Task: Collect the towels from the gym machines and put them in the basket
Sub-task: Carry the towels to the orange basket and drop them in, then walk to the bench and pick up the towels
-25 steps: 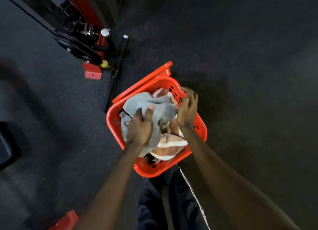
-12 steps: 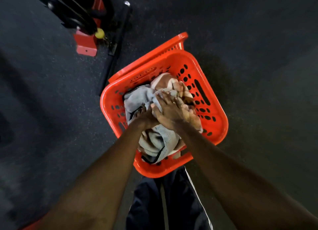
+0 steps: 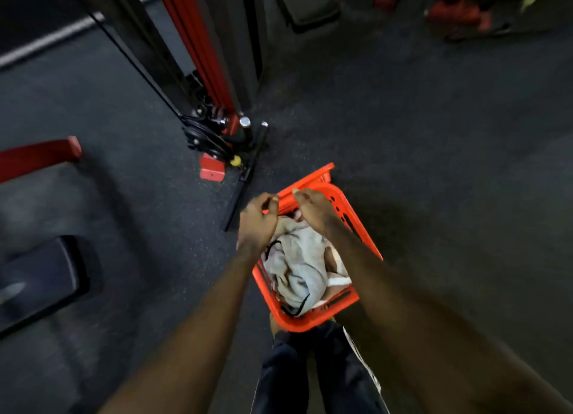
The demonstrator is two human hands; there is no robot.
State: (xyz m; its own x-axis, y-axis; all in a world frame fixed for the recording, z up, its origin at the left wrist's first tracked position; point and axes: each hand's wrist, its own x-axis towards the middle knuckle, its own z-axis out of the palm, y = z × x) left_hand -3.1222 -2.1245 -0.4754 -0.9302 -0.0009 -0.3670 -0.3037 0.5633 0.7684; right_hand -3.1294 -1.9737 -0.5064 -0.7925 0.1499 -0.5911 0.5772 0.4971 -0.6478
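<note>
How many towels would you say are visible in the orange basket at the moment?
2 can be told apart in the basket: a grey towel bunched on top, and a brown-and-white striped towel on its right side. More may lie underneath.

Bare forearms, no sleeves, no watch or rings on the left hand [image 3: 257, 219] or right hand [image 3: 313, 209]. Dark navy track trousers [image 3: 322, 373], thin white stripe down the outer right leg.

Both hands [image 3: 285, 215] above orange basket [image 3: 313, 322] (towels [image 3: 297, 264] inside)
</note>
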